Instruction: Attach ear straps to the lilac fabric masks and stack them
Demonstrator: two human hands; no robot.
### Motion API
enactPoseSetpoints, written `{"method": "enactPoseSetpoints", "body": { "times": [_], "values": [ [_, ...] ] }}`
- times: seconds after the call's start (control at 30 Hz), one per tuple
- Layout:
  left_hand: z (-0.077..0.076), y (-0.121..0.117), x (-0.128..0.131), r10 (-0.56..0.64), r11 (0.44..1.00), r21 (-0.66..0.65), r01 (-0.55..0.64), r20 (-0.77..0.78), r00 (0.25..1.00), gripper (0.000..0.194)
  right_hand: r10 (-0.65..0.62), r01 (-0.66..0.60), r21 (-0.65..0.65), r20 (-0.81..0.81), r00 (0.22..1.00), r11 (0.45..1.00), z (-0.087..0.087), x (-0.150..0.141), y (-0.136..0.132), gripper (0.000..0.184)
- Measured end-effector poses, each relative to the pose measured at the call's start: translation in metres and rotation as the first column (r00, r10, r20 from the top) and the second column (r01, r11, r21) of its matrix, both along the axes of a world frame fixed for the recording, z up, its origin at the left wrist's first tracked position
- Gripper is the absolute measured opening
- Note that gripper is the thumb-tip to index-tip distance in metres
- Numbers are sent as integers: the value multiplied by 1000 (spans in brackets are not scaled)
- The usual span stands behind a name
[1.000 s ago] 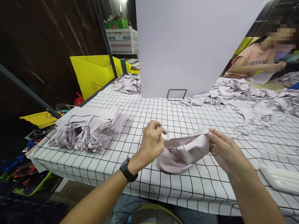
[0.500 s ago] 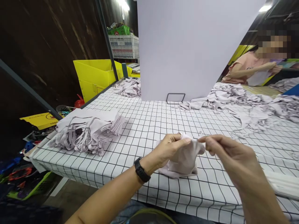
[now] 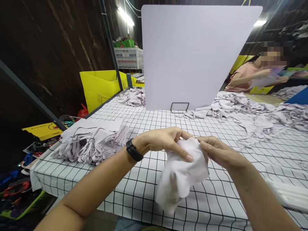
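A pale lilac cloth piece (image 3: 183, 176) hangs bunched above the checked table (image 3: 149, 189), lifted off its surface. My left hand (image 3: 166, 142), with a black band on the wrist, grips the top of the cloth with its fingers over it. Touching the left hand's fingertips, my right hand (image 3: 218, 152) pinches the same cloth from the right. A neat stack of folded lilac pieces (image 3: 93, 139) lies to the left of my hands.
A white upright board (image 3: 192, 57) stands mid-table. Loose lilac pieces (image 3: 252, 110) are strewn right of it, another heap (image 3: 133, 96) left of it. A yellow bin (image 3: 101, 85) stands beyond the table's left edge. A person in a pink shirt (image 3: 250, 75) works at far right.
The cloth has gone from stretched between my hands on the table to bunched and raised in the air. Both hands came together and lifted; the view tilted up.
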State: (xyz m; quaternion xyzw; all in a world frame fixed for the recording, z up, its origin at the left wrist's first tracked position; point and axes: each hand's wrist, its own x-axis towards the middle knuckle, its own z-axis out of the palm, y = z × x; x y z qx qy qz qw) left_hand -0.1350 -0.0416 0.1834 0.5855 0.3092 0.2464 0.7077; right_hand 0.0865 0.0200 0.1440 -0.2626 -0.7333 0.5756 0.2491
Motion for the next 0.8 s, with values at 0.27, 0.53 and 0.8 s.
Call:
{"method": "enactPoseSetpoints", "body": {
  "times": [0.27, 0.53, 0.8],
  "values": [
    [2, 11, -51, 191, 949, 291, -121, -227, 955, 20, -115, 117, -7, 109, 987, 993, 25, 41, 25, 45],
    [10, 14, -85, 316, 889, 413, -199, -239, 918, 30, -114, 91, 97, 261, 959, 991, 32, 76, 50, 47],
    [29, 18, -95, 431, 751, 643, -149, -307, 848, 26, -150, 4, 362, 378, 913, 932, 51, 86, 55, 50]
  ]
}}
